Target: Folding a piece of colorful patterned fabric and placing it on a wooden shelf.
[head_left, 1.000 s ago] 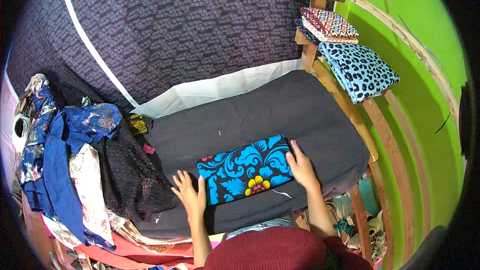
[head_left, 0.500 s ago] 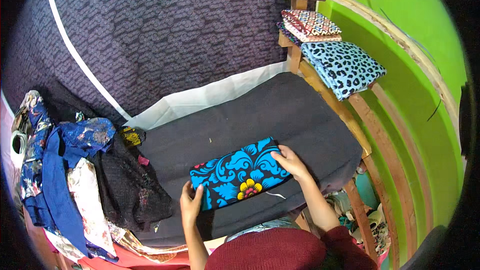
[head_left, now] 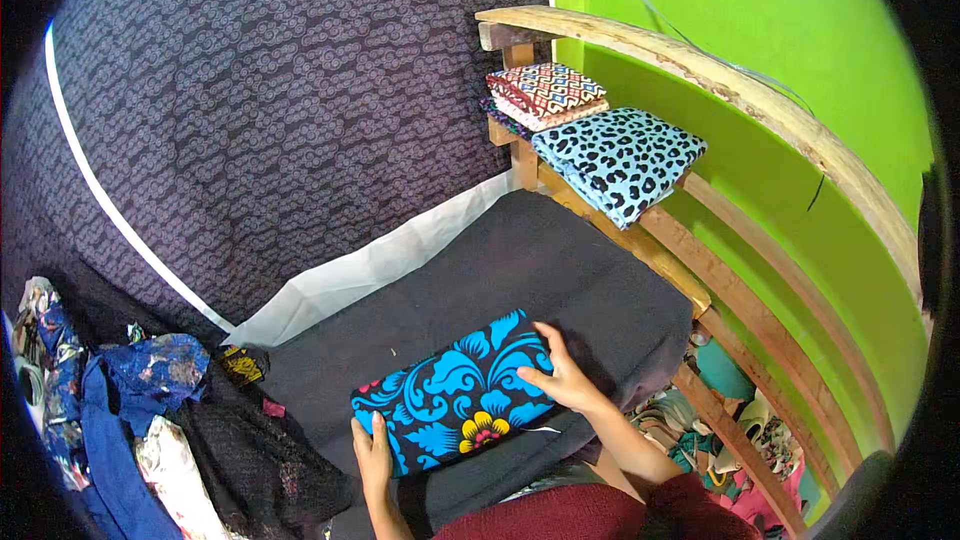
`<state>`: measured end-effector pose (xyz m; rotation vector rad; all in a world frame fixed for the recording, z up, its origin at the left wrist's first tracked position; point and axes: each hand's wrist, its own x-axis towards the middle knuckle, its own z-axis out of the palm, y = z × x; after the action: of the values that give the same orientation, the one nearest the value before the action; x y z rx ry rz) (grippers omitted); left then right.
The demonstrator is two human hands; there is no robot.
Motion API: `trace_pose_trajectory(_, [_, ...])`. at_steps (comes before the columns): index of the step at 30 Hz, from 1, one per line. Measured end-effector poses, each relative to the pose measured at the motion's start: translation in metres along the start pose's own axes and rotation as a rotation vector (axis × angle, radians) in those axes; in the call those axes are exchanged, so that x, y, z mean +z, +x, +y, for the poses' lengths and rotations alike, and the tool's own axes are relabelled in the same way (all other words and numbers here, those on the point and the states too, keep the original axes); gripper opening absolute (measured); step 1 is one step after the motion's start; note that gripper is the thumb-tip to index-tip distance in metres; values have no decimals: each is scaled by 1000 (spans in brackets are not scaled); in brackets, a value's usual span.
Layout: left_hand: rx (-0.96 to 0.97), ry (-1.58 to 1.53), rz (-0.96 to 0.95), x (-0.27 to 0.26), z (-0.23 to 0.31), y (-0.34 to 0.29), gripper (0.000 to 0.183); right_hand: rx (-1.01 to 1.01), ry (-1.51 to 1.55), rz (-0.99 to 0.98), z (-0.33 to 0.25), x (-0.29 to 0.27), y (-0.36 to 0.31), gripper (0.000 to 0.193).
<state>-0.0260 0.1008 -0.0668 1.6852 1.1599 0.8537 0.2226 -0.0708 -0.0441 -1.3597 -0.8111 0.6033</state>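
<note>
A folded black cloth (head_left: pixel 450 380) with bright blue leaves and a yellow flower is between my two hands, above the dark-covered table (head_left: pixel 400 315). My left hand (head_left: pixel 375 452) grips its left end, thumb on top and the other fingers partly hidden at the edge. At the right end, my right hand (head_left: pixel 565 380) has its thumb on the upper face and its fingers along the far edge. The folded cloth looks flat and neat, its longer side running left to right with a slight tilt.
A folded light-blue leopard-print cloth (head_left: pixel 620 160) and a stack of patterned folded cloths (head_left: pixel 545 95) rest on the wooden rack (head_left: pixel 700 305) at the right. Crumpled garments (head_left: pixel 130 420) heap up at the left. A dark patterned curtain (head_left: pixel 300 120) hangs behind the table.
My view has shifted, so the rack and the garment heap appear farther left and lower. Both hands keep hold of the folded cloth, which stays in about the same place over the table.
</note>
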Motion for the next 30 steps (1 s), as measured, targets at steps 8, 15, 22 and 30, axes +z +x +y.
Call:
trace_pose_trajectory(8, [246,-589,-383,59,140,67,38,-203,-93,297,-140,-74,48,52])
trace_pose_trajectory(15, [178,-763,-769,175,268,83,77,-104,306,351,-206,-232,131,39])
trace_pose_trajectory(22, [343,-789,-700,312,316,77,76,-283,228,813,-140,-433,202,33])
trace_pose_trajectory(30, [744,-296,-146,318,290,82,87,-372,298,727,-104,-395,268,34])
